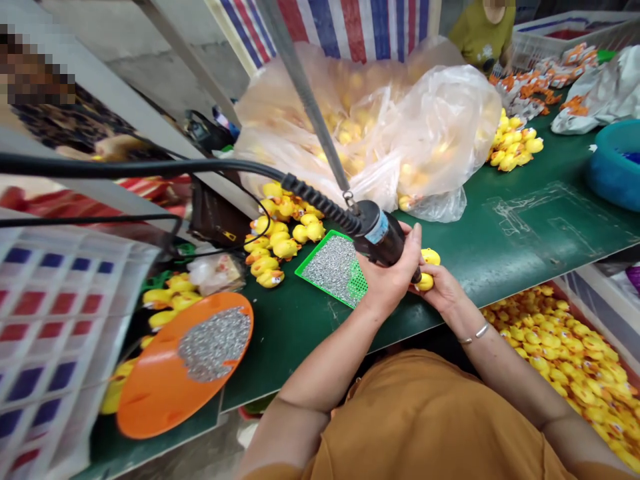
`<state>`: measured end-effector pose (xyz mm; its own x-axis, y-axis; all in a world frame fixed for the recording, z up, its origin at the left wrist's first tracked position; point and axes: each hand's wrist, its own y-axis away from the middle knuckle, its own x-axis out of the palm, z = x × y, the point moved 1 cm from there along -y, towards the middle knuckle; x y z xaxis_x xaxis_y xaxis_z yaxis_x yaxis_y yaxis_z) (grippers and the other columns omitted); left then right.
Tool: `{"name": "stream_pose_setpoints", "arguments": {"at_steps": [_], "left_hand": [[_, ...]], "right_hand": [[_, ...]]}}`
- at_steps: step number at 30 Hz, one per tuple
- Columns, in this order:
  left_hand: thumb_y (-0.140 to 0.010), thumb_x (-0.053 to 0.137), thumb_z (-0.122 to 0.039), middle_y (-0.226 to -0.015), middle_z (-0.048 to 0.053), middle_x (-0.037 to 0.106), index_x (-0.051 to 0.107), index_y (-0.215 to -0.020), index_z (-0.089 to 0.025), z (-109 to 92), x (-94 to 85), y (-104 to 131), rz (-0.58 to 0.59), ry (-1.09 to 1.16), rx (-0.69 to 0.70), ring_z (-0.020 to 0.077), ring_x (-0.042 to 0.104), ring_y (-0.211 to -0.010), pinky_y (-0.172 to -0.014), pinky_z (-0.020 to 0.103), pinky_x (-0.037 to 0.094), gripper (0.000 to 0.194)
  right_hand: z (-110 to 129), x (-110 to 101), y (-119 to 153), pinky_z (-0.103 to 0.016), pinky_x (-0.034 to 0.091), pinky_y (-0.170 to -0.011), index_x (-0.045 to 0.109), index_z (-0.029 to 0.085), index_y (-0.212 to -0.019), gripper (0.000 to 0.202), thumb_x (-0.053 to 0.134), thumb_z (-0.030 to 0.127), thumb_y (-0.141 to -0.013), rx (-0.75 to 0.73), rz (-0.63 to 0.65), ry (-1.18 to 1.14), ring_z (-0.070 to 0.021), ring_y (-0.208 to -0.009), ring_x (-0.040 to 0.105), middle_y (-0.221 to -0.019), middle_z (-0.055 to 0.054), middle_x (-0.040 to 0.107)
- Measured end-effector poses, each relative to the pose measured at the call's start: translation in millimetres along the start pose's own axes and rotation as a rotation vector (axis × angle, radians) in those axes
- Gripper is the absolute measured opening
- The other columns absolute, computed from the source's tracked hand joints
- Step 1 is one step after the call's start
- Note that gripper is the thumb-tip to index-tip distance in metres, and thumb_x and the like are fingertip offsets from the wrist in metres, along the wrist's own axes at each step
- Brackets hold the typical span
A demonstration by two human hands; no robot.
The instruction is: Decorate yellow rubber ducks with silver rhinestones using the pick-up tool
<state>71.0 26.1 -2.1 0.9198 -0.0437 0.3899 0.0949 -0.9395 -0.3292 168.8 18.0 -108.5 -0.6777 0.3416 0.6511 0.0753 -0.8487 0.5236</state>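
First-person view over a green workbench [280, 333]. The left hand [393, 283] is wrapped around a black power tool [383, 233] that hangs upright on a metal rod [313, 107], its tip pointing down. The fingers of the right hand [443, 287] pinch a yellow toy duck [426, 281] at that tip, above the near edge of the bench. Whether the tip touches the duck is hard to tell.

Just beside the left hand, a green tray [357, 280] holds small silver metal pieces [330, 263]; an orange dish [145, 393] farther left holds more. A loose group of ducks [285, 247] lies behind the tray, and clear plastic bags [450, 120] bulging with yellow shapes sit at the back. Low on the right, beside the bench, a bin is heaped with ducks [570, 347].

One duck appears to be partway through handling. Plenty of metal pieces remain, and many ducks lie outside the hands, but nothing visible shows which are finished and which are left, so overall progress cannot be judged.
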Motion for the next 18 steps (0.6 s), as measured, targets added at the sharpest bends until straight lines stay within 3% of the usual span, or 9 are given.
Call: {"name": "stream_pose_setpoints", "arguments": {"at_steps": [11, 15, 18], "left_hand": [[-0.077, 0.082, -0.046, -0.047, -0.008, 0.053, 0.062, -0.072, -0.019, 11, -12.4, -1, 0.041, 0.059, -0.017, 0.0069, 0.052, -0.038, -0.044, 0.021, 0.049, 0.034], [-0.077, 0.082, -0.043, -0.049, -0.009, 0.054, 0.063, -0.080, -0.020, 12, -8.1, 2, -0.013, 0.089, 0.011, 0.0080, 0.054, -0.040, -0.046, 0.022, 0.050, 0.030], [-0.079, 0.081, -0.038, -0.051, -0.008, 0.057, 0.064, -0.085, -0.020, 1, 0.7, -6, -0.030, 0.133, 0.061, 0.0086, 0.055, -0.042, -0.048, 0.023, 0.051, 0.026]], "right_hand": [[-5, 5, 0, -0.029, 0.059, -0.050, 0.060, 0.020, -0.079, 0.029, 0.069, 0.008, -0.054, -0.013, -0.083, 0.012, -0.0150, -0.053, 0.065, -0.062, 0.003, 0.069], [-2, 7, -5, -0.025, 0.059, -0.048, 0.060, 0.020, -0.078, 0.030, 0.072, 0.009, -0.053, -0.083, -0.100, 0.046, -0.0138, -0.052, 0.065, -0.061, 0.004, 0.067], [18, -1, -6, -0.027, 0.059, -0.049, 0.062, 0.021, -0.079, 0.029, 0.074, 0.012, -0.053, -0.212, -0.176, 0.146, -0.0145, -0.052, 0.064, -0.063, 0.003, 0.067]]}}
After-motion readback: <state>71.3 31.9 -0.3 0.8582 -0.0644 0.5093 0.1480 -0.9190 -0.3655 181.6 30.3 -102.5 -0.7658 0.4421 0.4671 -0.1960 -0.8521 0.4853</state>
